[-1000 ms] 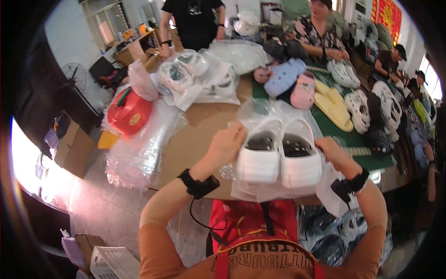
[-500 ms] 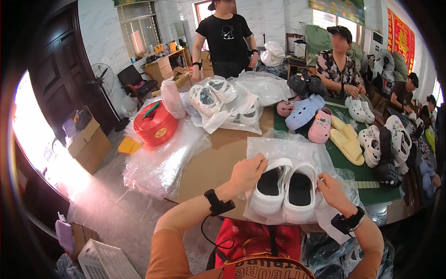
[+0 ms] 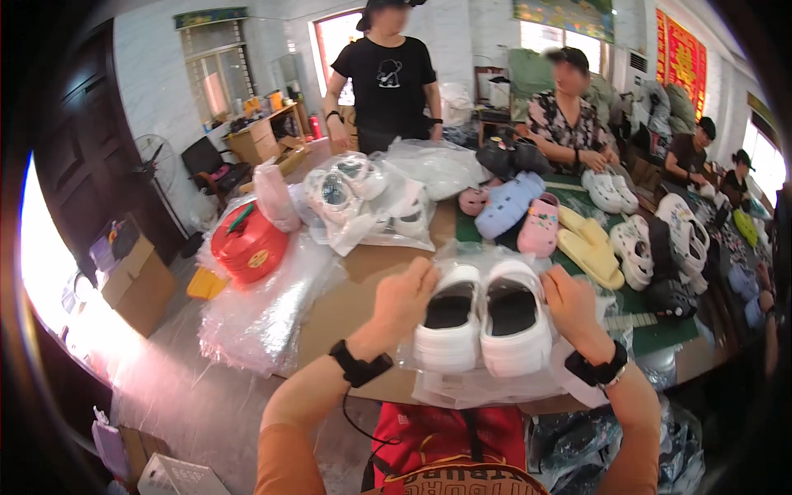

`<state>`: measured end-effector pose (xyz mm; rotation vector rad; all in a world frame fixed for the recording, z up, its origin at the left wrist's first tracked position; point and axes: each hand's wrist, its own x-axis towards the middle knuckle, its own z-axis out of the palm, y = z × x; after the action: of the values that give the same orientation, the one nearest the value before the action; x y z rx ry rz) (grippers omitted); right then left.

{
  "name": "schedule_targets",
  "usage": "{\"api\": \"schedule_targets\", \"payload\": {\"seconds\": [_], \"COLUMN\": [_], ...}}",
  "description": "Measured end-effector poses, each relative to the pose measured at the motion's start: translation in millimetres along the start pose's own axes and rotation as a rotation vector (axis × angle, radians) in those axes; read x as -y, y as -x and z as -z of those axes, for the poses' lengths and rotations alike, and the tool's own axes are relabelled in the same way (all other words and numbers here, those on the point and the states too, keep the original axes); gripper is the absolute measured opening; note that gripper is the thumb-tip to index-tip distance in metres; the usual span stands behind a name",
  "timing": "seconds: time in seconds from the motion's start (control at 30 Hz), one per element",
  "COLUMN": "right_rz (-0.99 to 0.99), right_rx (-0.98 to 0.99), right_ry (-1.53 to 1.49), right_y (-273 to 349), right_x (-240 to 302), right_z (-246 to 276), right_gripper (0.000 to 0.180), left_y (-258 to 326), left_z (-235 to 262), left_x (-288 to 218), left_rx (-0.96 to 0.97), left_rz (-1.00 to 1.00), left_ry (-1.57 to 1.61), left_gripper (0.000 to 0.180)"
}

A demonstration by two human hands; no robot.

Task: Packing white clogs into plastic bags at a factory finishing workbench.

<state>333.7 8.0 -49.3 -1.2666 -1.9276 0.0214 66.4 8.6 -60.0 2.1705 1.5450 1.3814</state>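
Note:
A pair of white clogs (image 3: 517, 340) with dark insoles stands side by side in front of me, heels toward me. Clear plastic bag film (image 3: 467, 252) shows around the clogs; whether they are fully inside it I cannot tell. My left hand (image 3: 404, 295) is closed beside the left clog, pinching the bag's edge. On the other side my right hand (image 3: 575, 307) is closed on the bag beside the right clog. More translucent wrapping (image 3: 474, 389) lies under the clogs at the table's near edge.
Left on the table (image 3: 346, 305) are a red twine roll (image 3: 247, 243) and plastic bags (image 3: 256, 318). Bagged white clogs (image 3: 371, 202) lie beyond. To the right are blue clogs (image 3: 510, 205), a pink clog (image 3: 540, 224) and yellow slides (image 3: 590, 247). Several people work around.
Both hands have lifted slightly, with the bag edges drawn up beside the clogs. The clogs look larger and nearer. My view has shifted to the right.

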Motion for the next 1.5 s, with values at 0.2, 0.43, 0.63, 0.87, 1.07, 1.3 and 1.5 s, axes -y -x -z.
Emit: {"api": "schedule_targets", "payload": {"seconds": [0.2,0.43,0.63,0.87,1.07,1.3,1.5], "right_rz": [0.018,-0.071,-0.137,-0.126,0.196,-0.15,-0.145], "right_rx": [0.036,0.074,0.195,0.395,0.445,0.54,0.543], "right_ry": [0.082,-0.083,-0.155,-0.216,0.04,-0.092,-0.103], "right_y": [-19,-17,-37,-64,-84,-86,-91], "right_x": [7,20,13,14,6,21,14], "right_z": [24,36,37,41,43,47,47], "right_gripper": [0.016,0.021,0.027,0.028,0.021,0.024,0.029], "left_y": [-28,-32,-46,-57,-68,-78,-89], "left_z": [26,44,37,34,43,52,57], "left_x": [-7,-28,-13,3,5,-4,-4], "left_rx": [0.025,0.228,0.164,0.221,0.223,0.254,0.316], "left_rz": [-0.084,0.146,0.111,0.14,0.112,0.124,0.15], "left_ry": [0.228,0.344,0.308,0.221,0.189,0.285,0.221], "left_gripper": [0.014,0.017,0.019,0.021,0.021,0.022,0.02]}}
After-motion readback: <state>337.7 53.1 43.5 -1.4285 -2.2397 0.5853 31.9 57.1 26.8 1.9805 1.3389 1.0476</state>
